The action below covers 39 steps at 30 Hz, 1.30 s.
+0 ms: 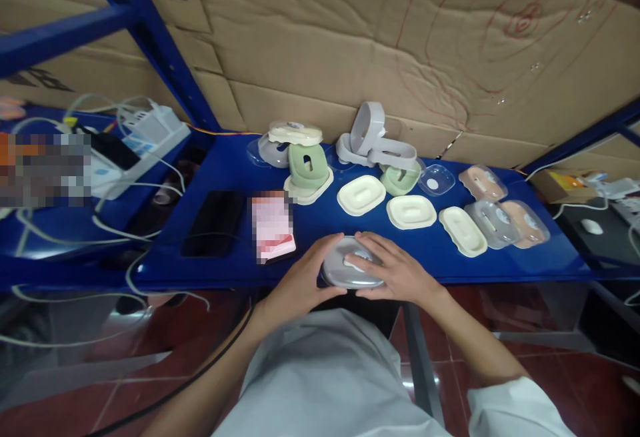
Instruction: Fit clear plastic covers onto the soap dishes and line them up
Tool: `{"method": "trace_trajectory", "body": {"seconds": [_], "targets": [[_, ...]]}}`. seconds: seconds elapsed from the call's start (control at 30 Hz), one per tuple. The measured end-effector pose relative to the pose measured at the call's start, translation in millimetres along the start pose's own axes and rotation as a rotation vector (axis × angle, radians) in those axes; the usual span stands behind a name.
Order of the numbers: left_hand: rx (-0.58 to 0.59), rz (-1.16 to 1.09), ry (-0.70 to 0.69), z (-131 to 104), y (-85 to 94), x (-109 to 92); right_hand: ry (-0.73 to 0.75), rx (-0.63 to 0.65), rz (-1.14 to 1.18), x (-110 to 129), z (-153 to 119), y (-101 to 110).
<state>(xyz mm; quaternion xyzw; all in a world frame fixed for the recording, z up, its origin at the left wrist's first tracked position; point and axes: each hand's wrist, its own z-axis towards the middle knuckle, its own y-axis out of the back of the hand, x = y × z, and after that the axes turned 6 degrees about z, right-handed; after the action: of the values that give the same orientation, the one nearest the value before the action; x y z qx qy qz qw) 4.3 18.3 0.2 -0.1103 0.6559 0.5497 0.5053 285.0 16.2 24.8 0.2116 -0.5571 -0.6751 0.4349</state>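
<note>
Together, the left hand and right hand grip one grey box at the front edge of the desk; beyond lie three cream trays, three clear-lidded boxes; cardboard reads "110".

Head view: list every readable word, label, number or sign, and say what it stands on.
"110": sideways on the cardboard.
Black lettering, cardboard far left: unreadable.
Red marks on cardboard: unreadable.
Held grey box, other boxes: any lettering too small.
Phone screen: blurred.
</note>
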Motion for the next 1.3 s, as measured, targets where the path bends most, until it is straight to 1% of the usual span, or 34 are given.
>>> {"method": "trace_trajectory", "body": {"seconds": [0.1,0.27,0.33,0.43,0.5,0.63,0.77,0.83,0.9,0.93,0.97,1.0,1.03,1.07,1.1,1.13,1.17,1.23,1.3], "targets": [[0.011,0.006,-0.005,0,-0.1,-2,0.021,-0.012,-0.042,1,-7,0],[0.038,0.014,-0.018,-2,-1.5,-3,0.073,-0.128,-0.055,2,-14,-8],[0.040,0.024,-0.023,-2,-1.7,-3,0.031,-0.104,-0.060,6,-15,-7],[0.043,0.037,-0.030,-2,-1.8,-2,-0.082,0.001,-0.102,12,-15,-1],[0.048,0.047,-0.036,-2,-1.9,-2,-0.103,0.035,-0.134,14,-17,2],[0.047,0.068,-0.025,-2,-2.1,-2,-0.059,0.009,-0.134,10,-22,2],[0.072,0.055,-0.005,-3,-3.0,-2,-0.040,0.025,-0.103,10,-20,-2],[0.069,0.052,0.003,-3,-3.7,-2,-0.013,-0.009,-0.089,13,-17,-2],[0.042,0.038,0.000,-4,-3.7,-2,-0.007,-0.062,-0.064,10,-18,4],[0.023,0.021,-0.005,-5,-3.2,-2,-0.021,-0.094,-0.060,4,-22,11],[0.004,-0.003,-0.011,-5,-2.2,-1,-0.050,-0.140,-0.074,-8,-30,21],[-0.015,-0.031,-0.016,-5,-0.9,-1,-0.093,-0.199,-0.110,-25,-41,36],[-0.031,-0.055,-0.020,-6,0.6,-1,-0.150,-0.287,-0.172,-48,-56,54],[-0.044,-0.068,-0.023,-5,2.3,-1,-0.227,-0.419,-0.261,-77,-73,74],[-0.052,-0.069,-0.026,-5,3.8,-2,-0.303,-0.555,-0.379,-108,-94,95],[-0.052,-0.059,-0.030,-5,5.2,-2,-0.396,-0.660,-0.500,-141,-115,116],[-0.046,-0.042,-0.036,-4,6.1,-2,-0.541,-0.696,-0.584,-172,-136,135],[-0.026,-0.013,-0.049,-3,6.7,-3,-0.932,-0.676,-0.639,-225,-173,165],[-0.027,0.000,-0.055,-3,6.2,-3,-1.186,-0.519,-0.623,-260,-198,182]]}}
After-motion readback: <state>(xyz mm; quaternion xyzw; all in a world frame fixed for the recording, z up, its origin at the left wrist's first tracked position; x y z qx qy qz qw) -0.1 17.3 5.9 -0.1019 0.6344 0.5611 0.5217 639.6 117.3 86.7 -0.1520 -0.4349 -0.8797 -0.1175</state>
